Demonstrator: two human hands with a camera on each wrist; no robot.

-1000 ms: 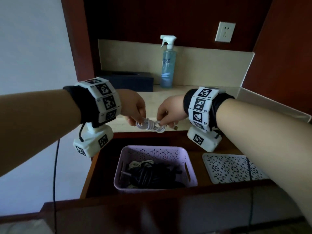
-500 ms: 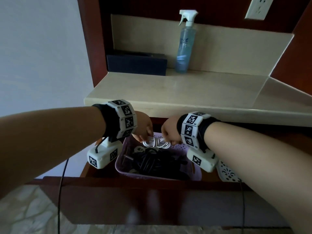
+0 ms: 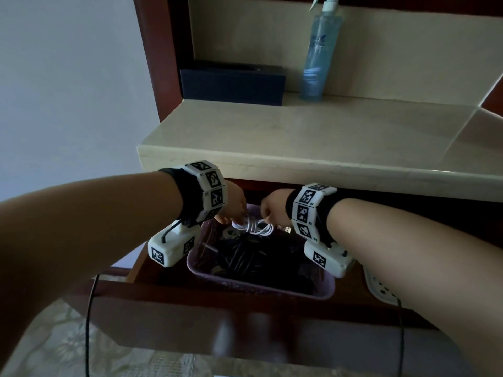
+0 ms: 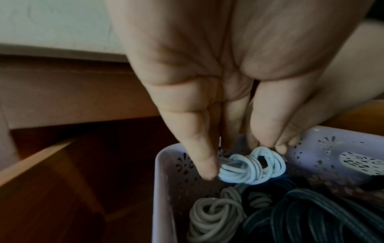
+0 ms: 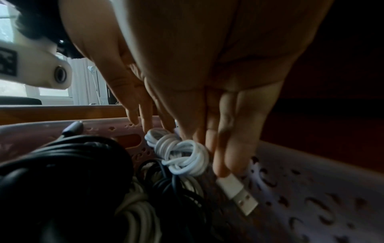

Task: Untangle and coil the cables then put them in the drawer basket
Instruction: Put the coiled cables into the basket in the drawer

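Lowering the coiled white cable [image 3: 253, 228] into the drawer basket [image 3: 261, 288].

I have my left hand [image 3: 235, 206] and right hand [image 3: 273, 209] each pinching one end, so the coil stays wound just above the cables already inside.

A pale stone counter [image 3: 313, 137] carries a dark box [image 3: 231, 83] at eleven o'clock and a blue spray bottle [image 3: 319, 55] at one; beneath, an open wooden drawer [image 3: 245, 295] holds a lilac basket [image 3: 261, 288].
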